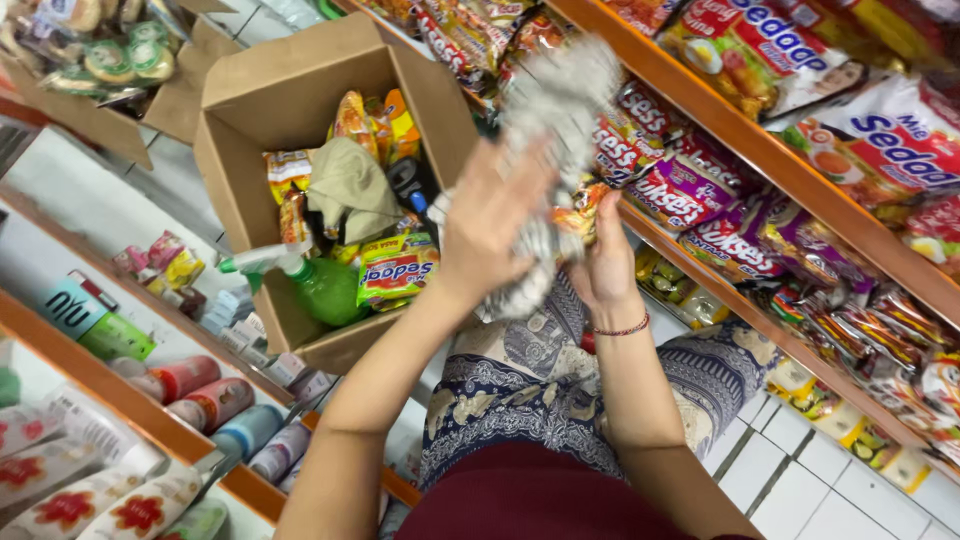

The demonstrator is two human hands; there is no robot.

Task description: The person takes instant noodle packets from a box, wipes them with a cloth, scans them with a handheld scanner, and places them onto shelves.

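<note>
While both hands work at it, the grey cloth (556,130) hangs in the air between the cardboard box (262,95) and the orange shelf (760,150), stretched long from upper right down to lower left (its top end blurs near the noodle packets (690,190)). It seems held up like this so that it clears the goods on either side. The left hand (490,225) shows its back, fingers spread and pressed against the cloth's middle; whether they curl round it I cannot tell. The right hand (605,262), a bead bracelet (625,328) at the wrist, closes on the lower part of the cloth. Below the hands lie patterned trousers (520,385). Inside the box, against its near wall, sit a green spray bottle (318,285), a beige rag (350,185) and more packets. Tubes and bottles (200,400) line the opposite shelf's edge.
</note>
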